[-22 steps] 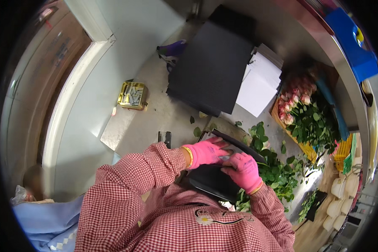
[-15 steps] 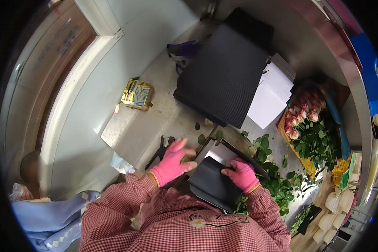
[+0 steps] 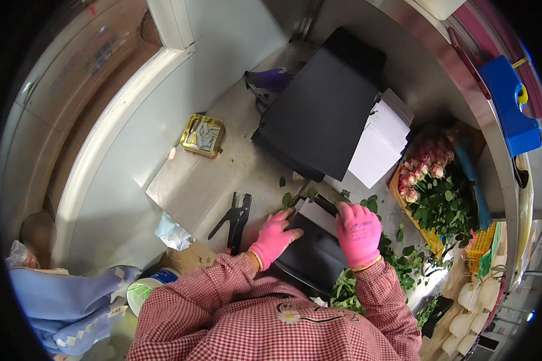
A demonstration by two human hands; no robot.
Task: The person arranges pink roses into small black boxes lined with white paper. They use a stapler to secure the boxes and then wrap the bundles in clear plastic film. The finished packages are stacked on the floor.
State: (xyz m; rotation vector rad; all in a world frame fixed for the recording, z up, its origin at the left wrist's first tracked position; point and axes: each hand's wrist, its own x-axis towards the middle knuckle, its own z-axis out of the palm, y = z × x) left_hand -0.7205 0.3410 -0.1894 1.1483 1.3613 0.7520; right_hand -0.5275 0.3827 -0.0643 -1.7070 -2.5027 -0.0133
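In front of my body lies a folded black sheet (image 3: pixel 312 256) with white card (image 3: pixel 319 215) showing at its far end. My left hand (image 3: pixel 276 239), in a pink glove, closes on its left edge, thumb on top. The other pink glove, on my right hand (image 3: pixel 359 233), curls over the far right edge; its fingertips are partly hidden. A black hand stapler (image 3: pixel 239 219) rests just left of my left hand. Beyond it is a yellow tin (image 3: pixel 203 136) of silvery staple strips.
A stack of black corrugated sheets (image 3: pixel 319 108) stands at the back, beside white cards (image 3: pixel 378 141). Pink roses (image 3: pixel 424 171) in wrapping lie to the right, with loose green leaves (image 3: pixel 403 265) nearby. A purple-handled tool (image 3: pixel 270 79) lies at the back left.
My left hand has come right and down from the air onto the black sheet's left edge. My right hand has moved to its far right corner. The stapler now shows fully.
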